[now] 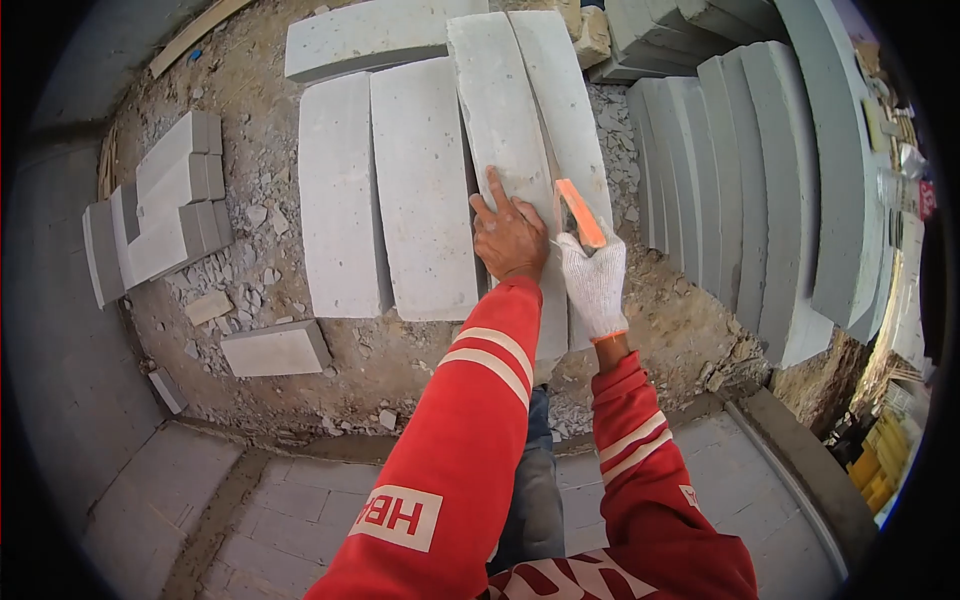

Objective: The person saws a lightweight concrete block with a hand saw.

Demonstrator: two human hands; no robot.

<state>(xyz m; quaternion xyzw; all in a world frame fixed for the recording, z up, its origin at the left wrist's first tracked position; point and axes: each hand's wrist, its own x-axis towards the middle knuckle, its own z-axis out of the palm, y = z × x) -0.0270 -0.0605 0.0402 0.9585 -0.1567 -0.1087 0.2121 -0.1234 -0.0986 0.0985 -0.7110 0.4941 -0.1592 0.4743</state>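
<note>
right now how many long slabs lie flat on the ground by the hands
5: top slab lying crosswise, left slab, second slab beside it, third slab under the left hand, right slab by the right hand with its tool. The arms may hide more.

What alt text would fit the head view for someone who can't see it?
A bare left hand rests on a long pale grey concrete block lying on rubble, while the white-gloved right hand grips an orange flat tool beside it. More grey blocks lean in a row to the right.
</note>
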